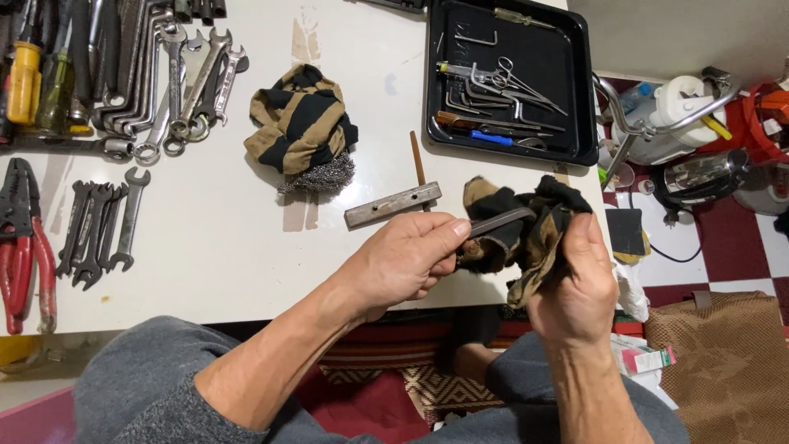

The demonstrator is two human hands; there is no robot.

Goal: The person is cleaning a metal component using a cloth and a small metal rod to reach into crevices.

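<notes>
White table (246, 271) — two hands | left hand (407, 259), right hand (579, 292) — one rag (534, 218)

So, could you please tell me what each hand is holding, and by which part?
The left hand pinches one end of a flat dark metal bar between thumb and fingers. The right hand grips a black-and-tan rag, bunched around the bar's other end.

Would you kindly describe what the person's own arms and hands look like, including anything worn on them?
Both hands, the left hand and the right hand, are bare: no gloves, rings or watch show. The forearms are bare too. A grey sleeve sits pushed up near the left elbow; grey cloth also shows beside the right forearm.
</notes>
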